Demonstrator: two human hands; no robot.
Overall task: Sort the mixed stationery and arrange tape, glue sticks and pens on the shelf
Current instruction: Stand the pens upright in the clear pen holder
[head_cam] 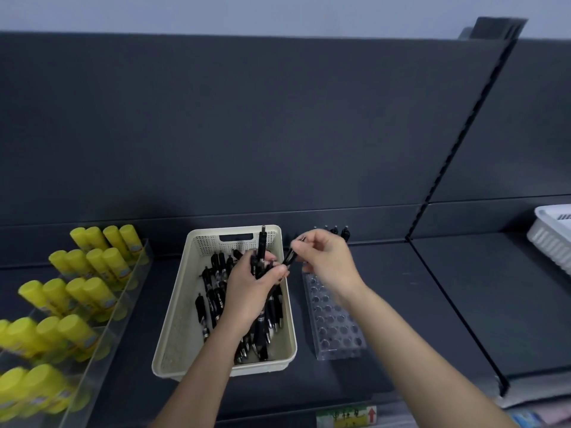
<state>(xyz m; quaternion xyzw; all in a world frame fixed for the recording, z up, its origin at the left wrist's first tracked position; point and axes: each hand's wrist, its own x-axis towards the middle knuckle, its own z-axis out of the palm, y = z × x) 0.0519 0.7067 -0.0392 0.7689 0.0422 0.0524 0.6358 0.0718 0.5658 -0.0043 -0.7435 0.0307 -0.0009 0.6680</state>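
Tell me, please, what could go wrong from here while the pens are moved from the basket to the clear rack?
1. The left hand grips a whole bundle of pens while the right hand pinches a single pen; others might slip and drop into the basket.
2. The clear rack is see-through, so a pen could miss its hole.
3. The standing pens at its far end, just beyond the right hand, could be knocked.

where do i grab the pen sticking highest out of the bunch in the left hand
Pinch the tallest pen by its top end, from above: that end stands upright, clear of the rest of the bunch, which the left hand grips lower down. The right hand pinches another pen.
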